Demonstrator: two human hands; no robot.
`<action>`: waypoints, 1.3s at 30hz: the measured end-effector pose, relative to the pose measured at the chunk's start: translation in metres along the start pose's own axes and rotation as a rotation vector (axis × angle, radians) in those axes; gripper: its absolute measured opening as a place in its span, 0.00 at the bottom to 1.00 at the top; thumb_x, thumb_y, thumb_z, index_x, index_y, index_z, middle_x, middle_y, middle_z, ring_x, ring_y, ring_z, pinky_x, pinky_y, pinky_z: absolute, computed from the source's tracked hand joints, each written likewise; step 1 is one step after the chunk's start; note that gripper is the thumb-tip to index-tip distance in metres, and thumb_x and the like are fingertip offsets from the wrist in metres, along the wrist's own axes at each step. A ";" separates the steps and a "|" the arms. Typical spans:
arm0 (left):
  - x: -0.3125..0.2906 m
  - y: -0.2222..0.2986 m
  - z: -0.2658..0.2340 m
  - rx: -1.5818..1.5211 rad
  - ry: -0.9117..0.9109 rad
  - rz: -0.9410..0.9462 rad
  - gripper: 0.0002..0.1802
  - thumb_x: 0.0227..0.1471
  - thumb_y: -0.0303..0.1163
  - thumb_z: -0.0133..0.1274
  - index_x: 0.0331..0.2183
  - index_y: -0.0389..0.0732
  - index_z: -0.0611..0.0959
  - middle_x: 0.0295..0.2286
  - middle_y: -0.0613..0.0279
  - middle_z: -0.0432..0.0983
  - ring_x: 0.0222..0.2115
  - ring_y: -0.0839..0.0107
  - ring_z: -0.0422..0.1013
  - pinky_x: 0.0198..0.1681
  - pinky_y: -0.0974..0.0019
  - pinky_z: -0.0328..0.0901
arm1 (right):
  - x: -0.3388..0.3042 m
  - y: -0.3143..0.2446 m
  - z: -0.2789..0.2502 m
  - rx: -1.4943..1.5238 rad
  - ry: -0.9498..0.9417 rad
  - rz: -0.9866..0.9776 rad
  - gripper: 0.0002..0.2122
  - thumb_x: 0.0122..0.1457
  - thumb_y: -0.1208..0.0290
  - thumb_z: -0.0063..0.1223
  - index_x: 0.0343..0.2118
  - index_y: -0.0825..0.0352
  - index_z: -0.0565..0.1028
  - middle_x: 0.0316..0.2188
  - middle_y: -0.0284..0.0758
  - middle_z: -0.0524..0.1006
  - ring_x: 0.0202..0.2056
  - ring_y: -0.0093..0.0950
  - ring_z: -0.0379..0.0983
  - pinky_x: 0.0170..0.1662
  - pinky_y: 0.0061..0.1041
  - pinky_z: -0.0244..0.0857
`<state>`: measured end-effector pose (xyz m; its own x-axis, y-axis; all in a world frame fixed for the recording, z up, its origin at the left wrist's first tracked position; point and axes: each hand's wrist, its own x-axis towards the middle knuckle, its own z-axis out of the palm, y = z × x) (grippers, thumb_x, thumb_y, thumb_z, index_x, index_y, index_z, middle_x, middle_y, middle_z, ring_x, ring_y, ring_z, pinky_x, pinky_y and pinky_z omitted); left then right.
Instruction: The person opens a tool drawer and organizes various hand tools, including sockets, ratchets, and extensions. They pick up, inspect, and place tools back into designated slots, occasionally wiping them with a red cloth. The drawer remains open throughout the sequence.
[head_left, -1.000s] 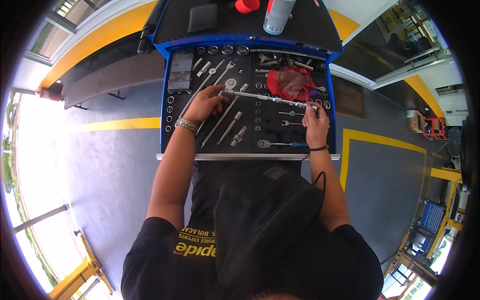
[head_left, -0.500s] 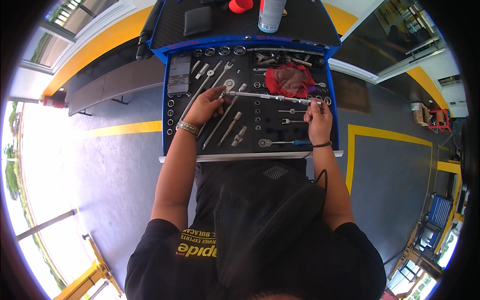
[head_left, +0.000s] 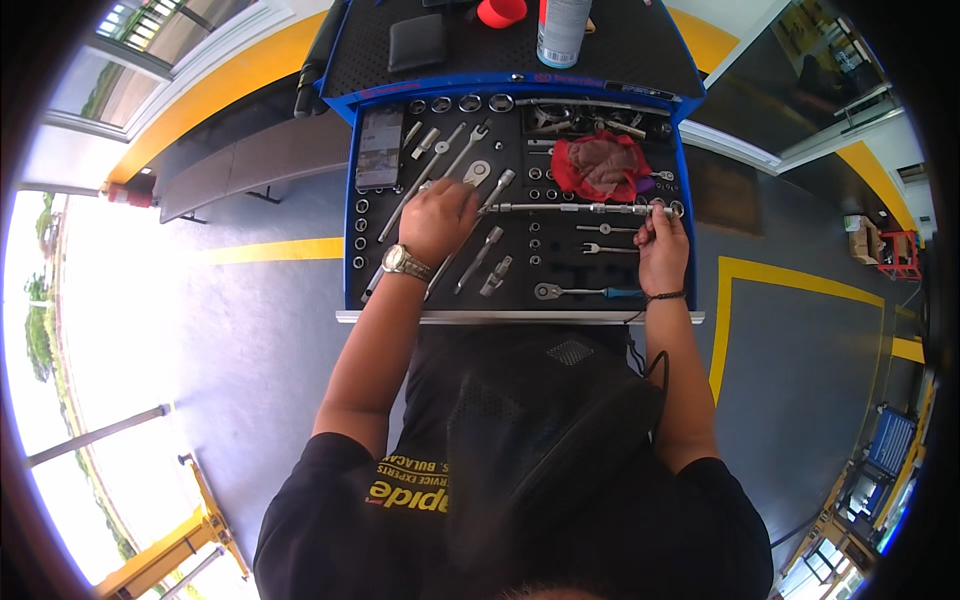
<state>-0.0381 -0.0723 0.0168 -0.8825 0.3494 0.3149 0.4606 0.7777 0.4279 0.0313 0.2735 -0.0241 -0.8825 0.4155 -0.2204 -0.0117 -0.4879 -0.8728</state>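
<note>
Across the open tool drawer I hold a long, thin chrome extension bar (head_left: 570, 208) level, with thicker collars along its right half. My left hand (head_left: 437, 222), back upward and fingers curled, closes at the bar's left end; the fingertips are partly hidden. Thumb and fingers of my right hand (head_left: 660, 240) pinch the other end, beside a socket. Just beyond my left fingers lies a ratchet head (head_left: 478, 173). Beneath the bar are a ratchet with a blue handle (head_left: 560, 291), a universal joint (head_left: 495, 276) and a short extension (head_left: 480, 260), all lying in the dark foam.
A red cloth (head_left: 603, 165) lies in the drawer's right half. A phone-like flat panel (head_left: 380, 148) rests at its left. On the blue cabinet's top stand a spray can (head_left: 563, 32), a red cup (head_left: 501, 12) and a black wallet-like case (head_left: 417, 43).
My left hand has turned so its back faces up and the wristwatch dial shows. The bar has become more level. The whole view has shifted slightly, moving the drawer rightward.
</note>
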 end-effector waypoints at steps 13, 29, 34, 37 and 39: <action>0.065 -0.062 -0.034 0.404 -0.133 -0.784 0.59 0.46 0.51 0.65 0.69 0.44 0.52 0.54 0.36 0.71 0.56 0.43 0.70 0.60 0.44 0.61 | 0.000 0.002 0.002 -0.082 0.019 0.022 0.06 0.67 0.67 0.56 0.39 0.64 0.76 0.24 0.24 0.69 0.23 0.18 0.65 0.30 0.21 0.61; 0.080 0.031 0.007 -0.033 -0.434 -0.057 0.59 0.38 0.38 0.70 0.68 0.45 0.56 0.50 0.41 0.76 0.52 0.45 0.72 0.56 0.50 0.67 | 0.001 0.003 0.004 -0.107 0.017 0.015 0.06 0.66 0.68 0.57 0.40 0.64 0.77 0.23 0.24 0.69 0.22 0.17 0.65 0.29 0.20 0.61; 0.107 0.038 0.034 0.012 -0.533 0.069 0.54 0.40 0.35 0.67 0.67 0.46 0.59 0.52 0.44 0.74 0.52 0.46 0.73 0.56 0.53 0.68 | -0.003 0.000 0.005 -0.073 0.017 -0.004 0.07 0.66 0.69 0.57 0.42 0.66 0.78 0.23 0.24 0.71 0.23 0.16 0.67 0.28 0.19 0.63; 0.106 0.035 0.022 0.075 -0.483 0.129 0.49 0.43 0.34 0.65 0.66 0.47 0.63 0.52 0.45 0.74 0.52 0.47 0.73 0.56 0.53 0.68 | 0.000 0.002 -0.003 -0.082 -0.007 -0.018 0.08 0.66 0.70 0.57 0.43 0.67 0.77 0.24 0.25 0.71 0.24 0.16 0.67 0.29 0.20 0.63; 0.094 0.029 0.017 0.041 -0.338 0.183 0.42 0.47 0.34 0.62 0.63 0.47 0.68 0.52 0.46 0.74 0.50 0.48 0.73 0.55 0.53 0.69 | 0.002 0.005 -0.001 -0.088 -0.023 -0.017 0.08 0.66 0.70 0.57 0.44 0.67 0.77 0.24 0.25 0.71 0.24 0.16 0.67 0.30 0.20 0.64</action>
<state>-0.1090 -0.0086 0.0444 -0.7709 0.6315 0.0830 0.6152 0.7044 0.3542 0.0301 0.2730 -0.0297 -0.8931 0.4049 -0.1959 0.0136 -0.4110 -0.9115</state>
